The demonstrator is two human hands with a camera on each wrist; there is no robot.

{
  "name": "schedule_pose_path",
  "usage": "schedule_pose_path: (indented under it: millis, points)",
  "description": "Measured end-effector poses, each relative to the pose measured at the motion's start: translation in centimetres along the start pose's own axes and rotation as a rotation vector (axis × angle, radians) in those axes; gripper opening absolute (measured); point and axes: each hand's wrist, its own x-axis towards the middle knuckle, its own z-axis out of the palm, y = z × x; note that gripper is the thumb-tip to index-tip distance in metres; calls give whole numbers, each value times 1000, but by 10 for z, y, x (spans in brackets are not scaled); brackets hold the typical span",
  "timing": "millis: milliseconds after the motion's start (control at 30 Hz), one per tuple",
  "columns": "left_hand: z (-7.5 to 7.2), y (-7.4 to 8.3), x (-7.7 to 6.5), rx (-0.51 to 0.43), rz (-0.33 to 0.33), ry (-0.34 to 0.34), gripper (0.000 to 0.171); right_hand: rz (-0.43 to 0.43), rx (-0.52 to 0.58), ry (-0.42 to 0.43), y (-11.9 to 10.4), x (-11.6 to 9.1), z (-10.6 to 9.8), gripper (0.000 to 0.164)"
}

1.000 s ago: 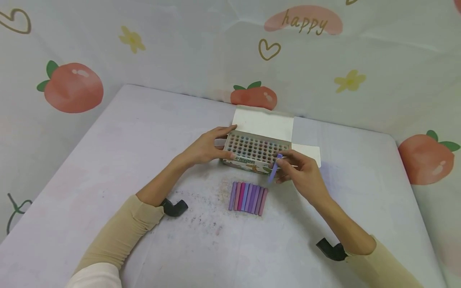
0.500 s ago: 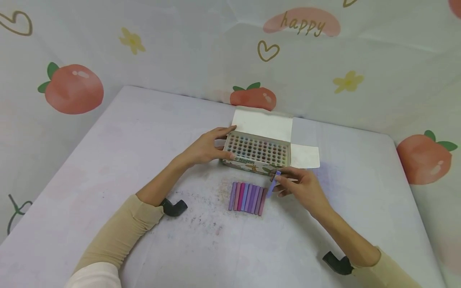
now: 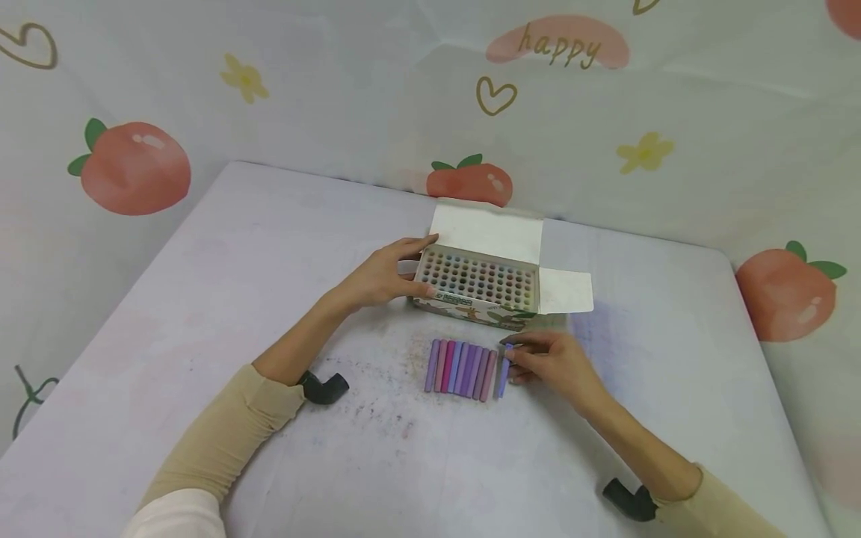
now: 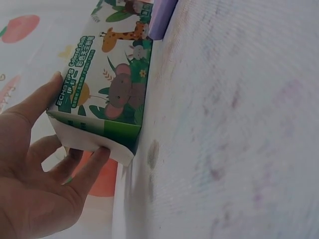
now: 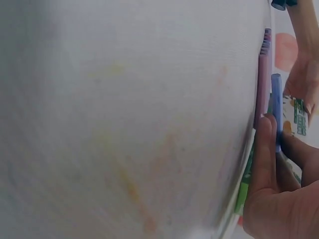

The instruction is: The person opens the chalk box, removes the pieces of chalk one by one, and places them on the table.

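My right hand [image 3: 561, 366] pinches a blue-violet chalk stick [image 3: 504, 379] between thumb and fingers, just right of a row of chalk sticks [image 3: 467, 372] in purple, pink and blue. In the right wrist view that chalk stick [image 5: 276, 94] points away from the fingertips, close beside the row. At the left end of an opened box of colored chalk [image 3: 471, 308], my left hand [image 3: 383, 278] grips with the thumb at the front edge and fingers at the back. The left wrist view has the box's animal-printed front [image 4: 124, 74], with fingers on its white end flap [image 4: 89, 137].
The box's white lid [image 3: 487, 230] lies folded back, and a side flap [image 3: 566, 291] sticks out right. Chalk dust smudges [image 3: 380, 403] mark the white tabletop [image 3: 323, 478]. A fruit-printed cloth [image 3: 336, 90] hangs behind. Black wrist mounts [image 3: 326, 388] sit under both forearms.
My right hand has brought the blue-violet chalk stick from over the box's front right corner down toward me, to the right end of the row. The left hand stays at the box.
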Motion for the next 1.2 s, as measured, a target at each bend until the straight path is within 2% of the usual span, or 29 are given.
schedule_pose_path:
  millis: [133,300,467,700,933,1067,1200]
  points:
    - [-1,-2,0,5,8,1,91,36,-37,7,3,2,2,32]
    - [-1,-2,0,3,19,6,91,33,-66,2,4,3,4,32]
    - [0,-4,1,-21,59,17,88,40,-114,23,3,5,5,29]
    - [3,-8,2,-21,97,47,85,38,-110,20,0,5,5,26]
    - [3,-10,-3,75,127,61,83,18,-120,-1,0,2,4,25]
    - [1,-13,-7,156,118,86,86,-47,-235,15,-4,-1,-2,24]
    - [-3,-17,-11,267,127,87,87,-110,-362,81,-8,-6,-14,24]
